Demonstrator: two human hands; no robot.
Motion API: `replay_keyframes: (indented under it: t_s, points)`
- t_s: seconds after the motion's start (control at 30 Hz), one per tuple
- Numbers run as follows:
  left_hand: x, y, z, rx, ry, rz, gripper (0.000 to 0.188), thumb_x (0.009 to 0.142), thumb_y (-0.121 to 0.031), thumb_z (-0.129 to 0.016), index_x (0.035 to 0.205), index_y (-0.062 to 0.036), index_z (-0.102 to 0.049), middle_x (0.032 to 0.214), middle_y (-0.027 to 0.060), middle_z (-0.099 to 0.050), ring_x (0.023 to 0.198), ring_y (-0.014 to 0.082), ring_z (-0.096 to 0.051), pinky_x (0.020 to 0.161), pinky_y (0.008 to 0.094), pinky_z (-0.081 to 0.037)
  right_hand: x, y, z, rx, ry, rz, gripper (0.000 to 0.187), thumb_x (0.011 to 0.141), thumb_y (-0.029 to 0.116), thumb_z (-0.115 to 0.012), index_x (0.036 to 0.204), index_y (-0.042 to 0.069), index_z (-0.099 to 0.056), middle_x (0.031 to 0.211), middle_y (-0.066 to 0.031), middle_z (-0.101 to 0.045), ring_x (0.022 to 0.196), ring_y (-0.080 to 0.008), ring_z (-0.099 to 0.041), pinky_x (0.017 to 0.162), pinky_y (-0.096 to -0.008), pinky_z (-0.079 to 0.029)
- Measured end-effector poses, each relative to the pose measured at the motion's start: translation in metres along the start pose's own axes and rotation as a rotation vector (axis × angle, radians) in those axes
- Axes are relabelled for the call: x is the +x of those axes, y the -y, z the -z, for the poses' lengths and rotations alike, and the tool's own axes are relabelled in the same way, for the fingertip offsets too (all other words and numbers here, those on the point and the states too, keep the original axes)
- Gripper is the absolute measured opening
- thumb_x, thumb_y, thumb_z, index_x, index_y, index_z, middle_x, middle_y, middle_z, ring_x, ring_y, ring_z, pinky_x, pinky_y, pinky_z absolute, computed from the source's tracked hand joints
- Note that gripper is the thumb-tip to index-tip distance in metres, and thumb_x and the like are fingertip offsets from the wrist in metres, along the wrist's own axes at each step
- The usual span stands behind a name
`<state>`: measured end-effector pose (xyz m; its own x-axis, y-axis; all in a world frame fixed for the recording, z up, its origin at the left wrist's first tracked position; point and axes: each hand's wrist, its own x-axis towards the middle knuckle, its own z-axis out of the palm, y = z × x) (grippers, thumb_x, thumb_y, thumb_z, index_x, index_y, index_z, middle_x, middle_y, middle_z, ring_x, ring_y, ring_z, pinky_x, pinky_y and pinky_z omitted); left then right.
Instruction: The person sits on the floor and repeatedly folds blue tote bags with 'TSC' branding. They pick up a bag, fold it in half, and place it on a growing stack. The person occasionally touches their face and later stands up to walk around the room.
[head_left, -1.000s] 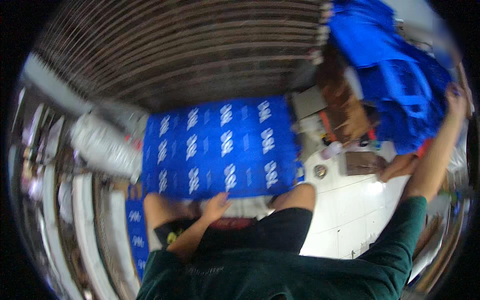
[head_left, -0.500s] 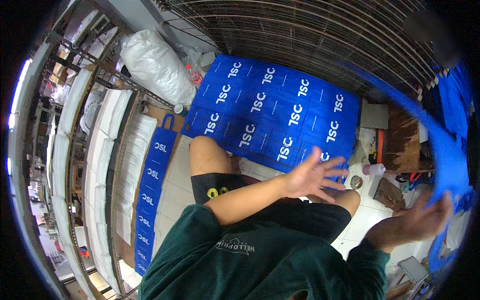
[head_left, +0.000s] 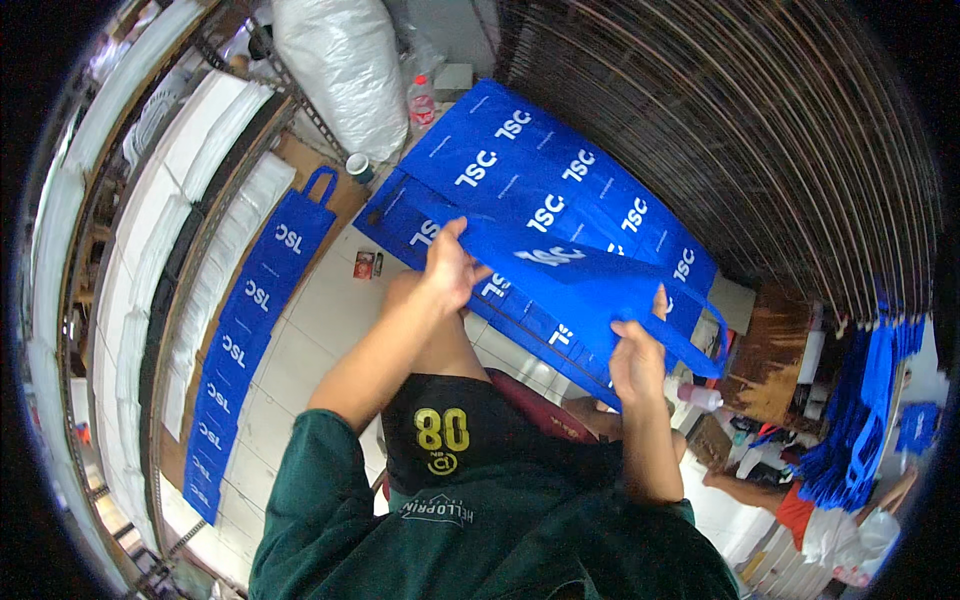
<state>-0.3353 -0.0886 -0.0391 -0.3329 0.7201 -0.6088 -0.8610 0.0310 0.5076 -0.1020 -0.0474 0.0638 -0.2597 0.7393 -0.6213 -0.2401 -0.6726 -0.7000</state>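
Note:
A blue fabric tote bag (head_left: 560, 285) with white print is stretched at a tilt between my two hands, above a flat spread of matching blue bags (head_left: 580, 165). My left hand (head_left: 452, 268) pinches its left edge. Near the handle end, my right hand (head_left: 638, 352) grips the bag between thumb and fingers. A strap handle (head_left: 718, 345) loops out to the right of that hand. The held bag hides part of the printed spread beneath it.
At left, overlapping blue bags (head_left: 232, 350) lie in a row beside shelving with white stacks (head_left: 190, 160). A wire rack (head_left: 720, 120) rises at the far right, with blue bags (head_left: 860, 420) hanging from it. Another person (head_left: 800, 510) is at lower right. A bottle (head_left: 422, 105) and a cup (head_left: 358, 168) stand behind.
My right hand has come in from the far right with the blue bag. My left hand, spread and holding nothing before, has moved left and now holds the bag's edge. The view has turned.

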Motion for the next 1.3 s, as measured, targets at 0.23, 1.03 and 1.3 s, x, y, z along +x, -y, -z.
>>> replay_keyframes:
  t_s: [0.23,1.03,1.3]
  points:
    - [0.078,-0.101,0.07,0.124,0.303,-0.123,0.041,0.07,-0.018,-0.044,0.106,-0.0015,-0.052,0.104,0.0097,-0.059,0.094,0.0238,-0.057,0.086,0.0389,-0.044,0.104,-0.063,-0.058,-0.136,-0.004,-0.056,0.04,0.073,-0.003,-0.057,0.109,0.011,-0.052,0.101,-0.0068,-0.052,0.088,-0.0164,-0.052,0.077,-0.0297,-0.043]
    - [0.235,0.024,0.344,0.474,-0.419,-0.333,0.07,0.068,0.008,-0.056,0.129,-0.0055,-0.025,0.1,0.0141,-0.052,0.085,0.0213,-0.055,0.068,0.0316,-0.049,0.331,-0.33,0.101,-0.477,0.21,-0.115,0.032,0.086,0.019,-0.052,0.115,0.007,-0.05,0.11,-0.0117,-0.053,0.088,-0.0267,-0.056,0.072,-0.0303,-0.048]
    - [0.233,0.024,0.337,0.435,-0.427,-0.286,0.067,0.07,0.007,-0.057,0.128,-0.0075,-0.027,0.096,0.0108,-0.053,0.083,0.0203,-0.055,0.067,0.0312,-0.05,0.33,-0.338,0.108,-0.299,0.026,-0.243,0.033,0.081,0.017,-0.06,0.112,0.009,-0.052,0.097,-0.0094,-0.059,0.083,-0.0272,-0.06,0.07,-0.0382,-0.05]
